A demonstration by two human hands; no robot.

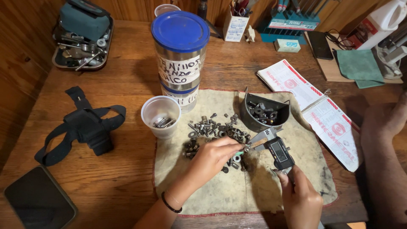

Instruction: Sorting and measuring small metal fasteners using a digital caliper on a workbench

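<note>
Caliper (274, 149): digital, grey steel jaws, black body with small screen, over the stained beige cloth (296, 186) near the bench's (127, 76) front edge. From the left: clear plastic cup (160, 115) holding a few screws, at the cloth's left corner. Scattered nuts and bolts (214, 129) heaped mid-cloth. Left hand (214, 159) pinching a small metal piece (246, 148) into the caliper's jaws. Right hand (299, 197) wrapped around the caliper's lower end. Dark metal tub (265, 111) behind.

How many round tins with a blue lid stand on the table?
2. They are stacked behind the plastic cup: the upper tin shows its blue lid, the lower tin shows only a blue rim. Others may be hidden.
</note>
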